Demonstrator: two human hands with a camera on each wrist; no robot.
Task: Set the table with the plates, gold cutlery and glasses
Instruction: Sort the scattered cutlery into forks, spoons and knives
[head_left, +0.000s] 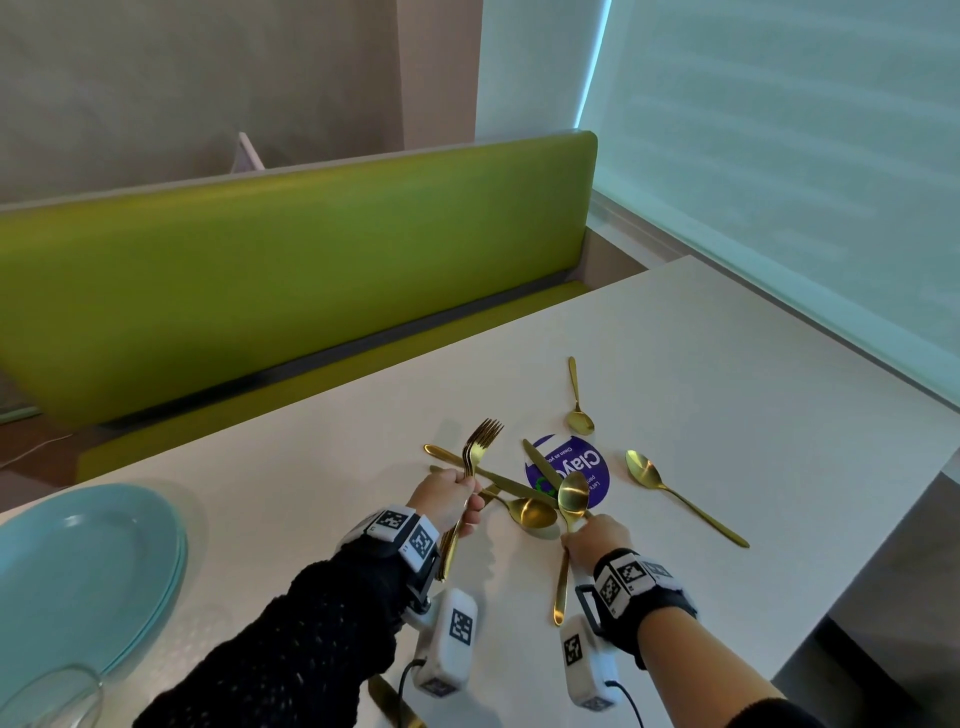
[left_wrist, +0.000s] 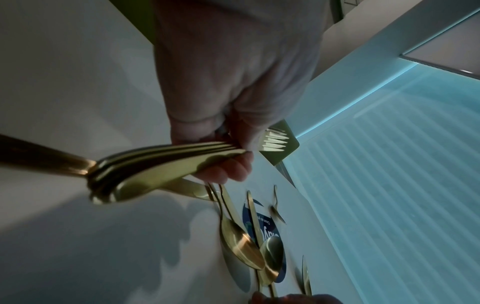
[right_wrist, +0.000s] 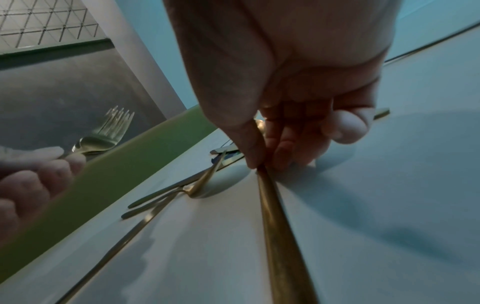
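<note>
Forks (head_left: 470, 467) in left hand (head_left: 451, 496) grip, tines (head_left: 485, 431) above knuckles, handles below.

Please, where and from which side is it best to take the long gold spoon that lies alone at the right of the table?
Probably pinch the long spoon at mid-handle, coming from above. It lies flat and apart from the other cutlery, with bare table on both sides.

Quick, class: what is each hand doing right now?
Left hand: grips a bundle of gold forks.
Right hand: holds a gold spoon by its handle.
</note>
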